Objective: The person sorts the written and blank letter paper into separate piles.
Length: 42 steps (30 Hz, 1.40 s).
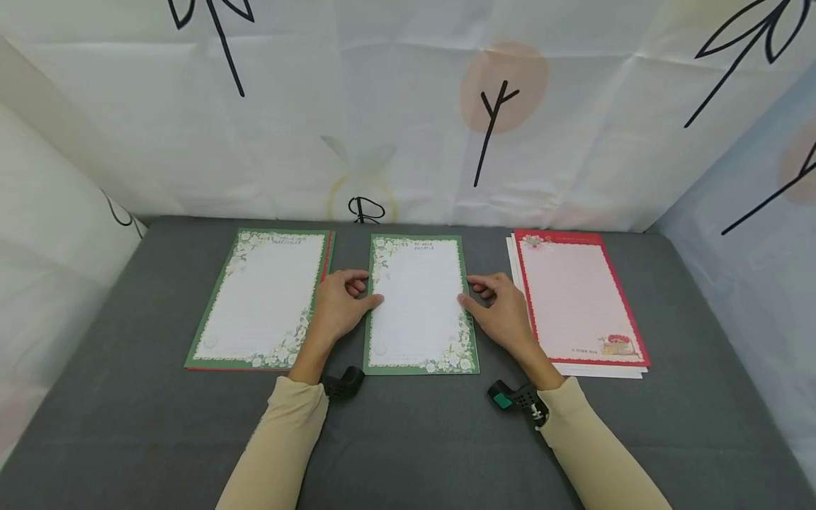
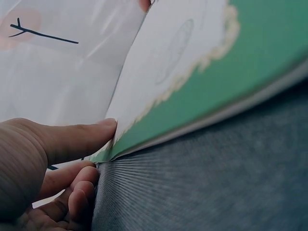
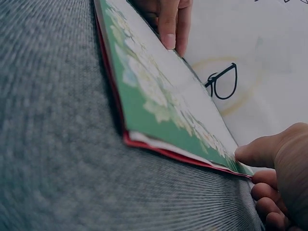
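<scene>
In the middle of the table lies a thin stack of letter paper (image 1: pixel 417 304) with a green, flower-printed border; a red layer shows under its edge in the right wrist view. My left hand (image 1: pixel 344 301) grips its left edge, thumb on top and the other fingers curled beside it. At the right edge my right hand (image 1: pixel 500 312) holds it the same way, the thumb (image 3: pixel 257 153) over the green border. A second green-bordered stack (image 1: pixel 261 297), with red at its edge, lies left of my left hand. Right of my right hand is a red-bordered pink stack (image 1: pixel 580 297) over white sheets.
A dark grey cloth (image 1: pixel 414 439) covers the table. Behind it hangs a white printed curtain (image 1: pixel 408 106), with more fabric at both sides. Black cameras (image 1: pixel 344 382) are strapped to my wrists.
</scene>
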Each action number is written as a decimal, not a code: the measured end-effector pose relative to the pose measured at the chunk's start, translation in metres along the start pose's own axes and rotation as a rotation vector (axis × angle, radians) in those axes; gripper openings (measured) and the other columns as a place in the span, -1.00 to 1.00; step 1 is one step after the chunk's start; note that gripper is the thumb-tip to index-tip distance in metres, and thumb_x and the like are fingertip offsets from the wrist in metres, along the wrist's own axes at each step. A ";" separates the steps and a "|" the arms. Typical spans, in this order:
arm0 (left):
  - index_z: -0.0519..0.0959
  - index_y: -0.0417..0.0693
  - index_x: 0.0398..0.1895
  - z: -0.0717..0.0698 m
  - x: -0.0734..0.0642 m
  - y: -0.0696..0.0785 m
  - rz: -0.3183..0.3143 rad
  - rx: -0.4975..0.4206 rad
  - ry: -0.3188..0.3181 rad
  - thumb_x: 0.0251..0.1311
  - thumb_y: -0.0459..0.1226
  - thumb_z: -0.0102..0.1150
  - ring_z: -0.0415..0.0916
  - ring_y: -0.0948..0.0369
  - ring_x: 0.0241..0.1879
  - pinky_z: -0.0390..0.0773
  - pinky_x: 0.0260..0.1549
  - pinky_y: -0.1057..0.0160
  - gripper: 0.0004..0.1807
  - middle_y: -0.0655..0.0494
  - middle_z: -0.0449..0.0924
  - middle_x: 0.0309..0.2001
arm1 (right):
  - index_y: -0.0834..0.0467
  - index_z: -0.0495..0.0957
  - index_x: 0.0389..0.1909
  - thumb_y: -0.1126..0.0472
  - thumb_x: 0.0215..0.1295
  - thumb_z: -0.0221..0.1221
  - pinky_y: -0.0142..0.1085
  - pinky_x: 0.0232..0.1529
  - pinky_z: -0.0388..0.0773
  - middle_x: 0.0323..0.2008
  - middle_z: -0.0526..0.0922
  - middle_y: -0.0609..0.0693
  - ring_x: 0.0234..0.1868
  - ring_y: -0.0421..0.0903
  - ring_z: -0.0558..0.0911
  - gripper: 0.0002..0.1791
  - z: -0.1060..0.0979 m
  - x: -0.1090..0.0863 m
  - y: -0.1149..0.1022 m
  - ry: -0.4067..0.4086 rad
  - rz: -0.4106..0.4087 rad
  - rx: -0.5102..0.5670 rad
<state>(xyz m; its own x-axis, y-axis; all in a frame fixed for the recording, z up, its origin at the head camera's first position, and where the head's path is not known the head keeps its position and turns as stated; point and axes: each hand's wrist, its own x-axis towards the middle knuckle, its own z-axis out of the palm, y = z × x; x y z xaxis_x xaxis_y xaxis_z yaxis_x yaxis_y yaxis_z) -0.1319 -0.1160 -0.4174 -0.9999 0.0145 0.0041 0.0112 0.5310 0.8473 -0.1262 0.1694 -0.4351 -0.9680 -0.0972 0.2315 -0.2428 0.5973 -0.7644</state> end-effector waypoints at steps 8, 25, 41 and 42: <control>0.62 -0.33 0.13 0.001 -0.001 0.000 -0.004 -0.001 0.005 0.13 -0.36 0.48 0.46 -0.04 -0.16 0.47 -0.12 0.03 -0.52 -0.16 0.55 -0.18 | 0.33 0.67 0.09 0.30 0.25 0.37 -0.06 -0.11 0.50 -0.19 0.59 0.18 -0.21 0.09 0.55 -0.61 0.001 0.000 0.000 0.004 -0.024 -0.002; 0.62 -0.33 0.12 0.002 -0.002 0.002 0.015 -0.011 0.020 0.14 -0.37 0.47 0.46 -0.03 -0.19 0.45 -0.15 0.06 -0.53 -0.15 0.58 -0.21 | 0.34 0.64 0.10 0.38 0.22 0.39 -0.28 -0.24 0.44 -0.28 0.68 0.15 -0.25 0.04 0.62 -0.59 -0.002 -0.002 -0.003 0.033 -0.078 0.163; 0.61 -0.32 0.13 0.003 -0.004 0.002 0.012 -0.001 0.020 0.17 -0.34 0.45 0.46 -0.04 -0.17 0.45 -0.13 0.04 -0.54 -0.14 0.58 -0.20 | 0.38 0.71 -0.15 0.38 0.24 0.38 -0.51 -0.32 0.43 -0.39 0.73 0.15 -0.37 -0.19 0.62 -0.81 -0.001 -0.002 0.001 0.058 -0.074 0.145; 0.61 -0.32 0.13 0.003 -0.004 0.002 0.011 -0.001 0.021 0.17 -0.34 0.45 0.46 -0.03 -0.17 0.45 -0.13 0.04 -0.54 -0.14 0.59 -0.20 | 0.38 0.71 -0.17 0.39 0.24 0.38 -0.51 -0.33 0.43 -0.40 0.73 0.16 -0.37 -0.22 0.61 -0.82 -0.001 -0.002 0.002 0.060 -0.073 0.153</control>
<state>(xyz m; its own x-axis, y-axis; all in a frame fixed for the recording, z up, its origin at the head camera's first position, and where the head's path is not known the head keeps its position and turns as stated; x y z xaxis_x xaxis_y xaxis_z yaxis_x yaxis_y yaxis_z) -0.1277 -0.1126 -0.4177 -0.9997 0.0024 0.0243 0.0219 0.5305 0.8474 -0.1250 0.1714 -0.4359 -0.9429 -0.0858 0.3219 -0.3240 0.4616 -0.8258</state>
